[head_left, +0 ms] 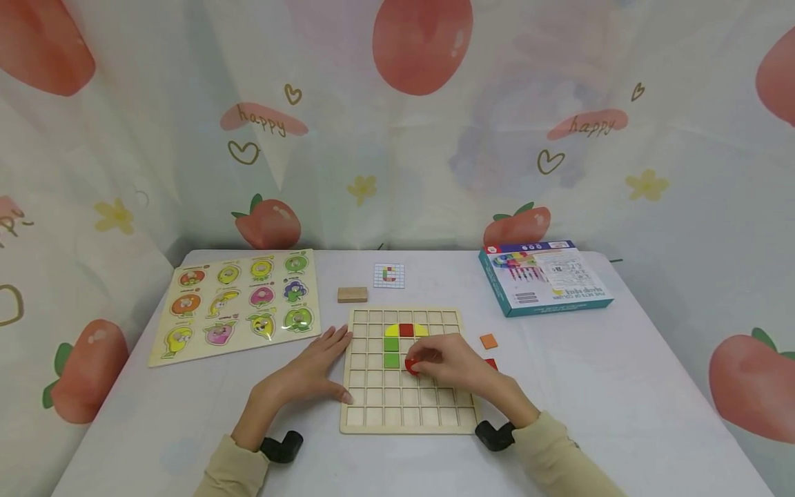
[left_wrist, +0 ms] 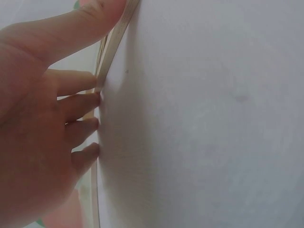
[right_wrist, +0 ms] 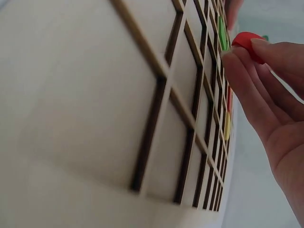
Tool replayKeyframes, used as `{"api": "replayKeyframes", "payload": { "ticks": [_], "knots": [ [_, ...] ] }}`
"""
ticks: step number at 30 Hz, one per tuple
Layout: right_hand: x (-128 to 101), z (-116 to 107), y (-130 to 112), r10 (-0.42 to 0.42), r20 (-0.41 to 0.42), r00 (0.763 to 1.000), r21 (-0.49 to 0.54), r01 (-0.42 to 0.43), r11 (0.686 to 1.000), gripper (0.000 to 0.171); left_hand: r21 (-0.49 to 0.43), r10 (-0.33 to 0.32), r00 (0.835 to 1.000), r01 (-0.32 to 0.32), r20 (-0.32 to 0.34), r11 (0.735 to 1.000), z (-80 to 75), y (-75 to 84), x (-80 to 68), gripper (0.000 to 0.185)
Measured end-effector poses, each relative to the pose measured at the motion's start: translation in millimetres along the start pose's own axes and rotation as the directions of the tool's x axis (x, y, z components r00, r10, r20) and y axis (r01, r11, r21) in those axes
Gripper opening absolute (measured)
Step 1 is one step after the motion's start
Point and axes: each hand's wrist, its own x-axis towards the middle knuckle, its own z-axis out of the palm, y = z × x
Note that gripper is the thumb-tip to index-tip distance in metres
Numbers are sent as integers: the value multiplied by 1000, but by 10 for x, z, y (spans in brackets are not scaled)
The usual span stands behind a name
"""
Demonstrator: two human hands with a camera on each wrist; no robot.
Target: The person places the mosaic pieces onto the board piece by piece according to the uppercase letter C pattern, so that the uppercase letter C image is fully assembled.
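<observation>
A wooden grid board lies on the table between the hands. Set in its cells are a red square tile with a yellow rounded tile on either side, and two green tiles in a column below. Over the middle of the grid, my right hand pinches a red tile with a rounded edge between thumb and fingers. My left hand is spread along the board's left side, its fingertips and thumb at the edge.
Right of the board lie an orange tile and a red tile, partly behind my right hand. Behind it are a wooden block and a pattern card. A fruit puzzle board lies left, a game box back right.
</observation>
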Motion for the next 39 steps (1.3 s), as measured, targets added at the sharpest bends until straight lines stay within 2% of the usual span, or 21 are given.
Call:
{"api": "replayKeyframes", "payload": {
  "ticks": [8, 18, 31, 39],
  "knots": [
    [108, 115, -68, -6, 43, 999, 9, 5, 1000, 11, -3, -8, 1000, 8, 6, 1000, -6, -4, -9, 112],
    [174, 188, -106, -40, 66, 997, -56, 43, 997, 7, 4, -32, 999, 32, 7, 999, -6, 18, 1, 111],
    [204, 200, -171, 9, 83, 997, -137, 2, 991, 3, 8, -21, 1000, 21, 5, 1000, 11, -19, 24, 112],
    [228, 230, -202, 38, 116, 993, -143, -21, 989, 15, 3, -19, 1000, 19, 10, 1000, 3, -17, 17, 112]
  ]
}}
